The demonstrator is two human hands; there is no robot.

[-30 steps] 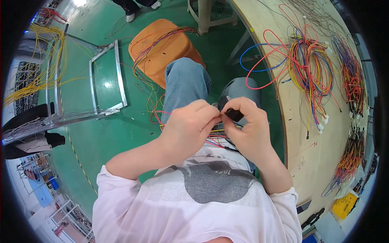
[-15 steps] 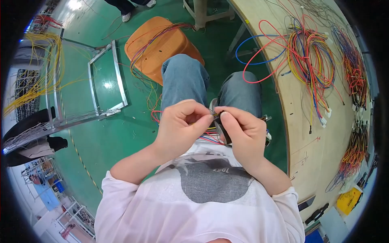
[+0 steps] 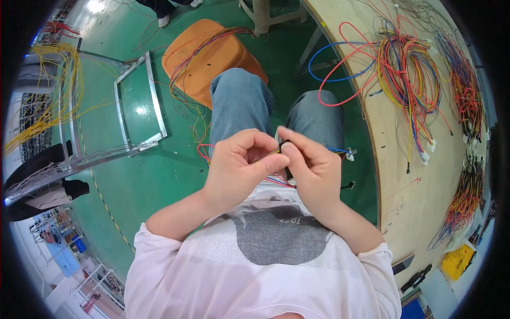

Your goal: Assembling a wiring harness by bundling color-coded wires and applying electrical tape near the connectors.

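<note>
Both hands meet over my lap, fingertips almost touching. My left hand (image 3: 239,162) is closed in a pinch on thin wires (image 3: 267,154), with a yellowish strand showing between thumb and fingers. My right hand (image 3: 316,169) closes its thumb and forefinger around a small black piece (image 3: 285,144) on those wires; whether it is tape or a connector is too small to tell. To the right of that hand, blue and yellow wire ends stick out with a white connector (image 3: 350,154), and a black connector (image 3: 349,185) hangs lower. Red and blue wires (image 3: 279,181) lie against my shirt.
An orange stool (image 3: 204,64) with loose wires stands ahead. The wooden table (image 3: 396,191) on the right bears a coiled wire bundle (image 3: 406,74) and several more harnesses. A metal frame rack (image 3: 154,95) with yellow wires (image 3: 58,90) is at left. Another person's legs show far ahead.
My right forefinger has lifted and its grip has shifted over the black piece. The wire ends with the white and black connectors now show further out beside the right hand.
</note>
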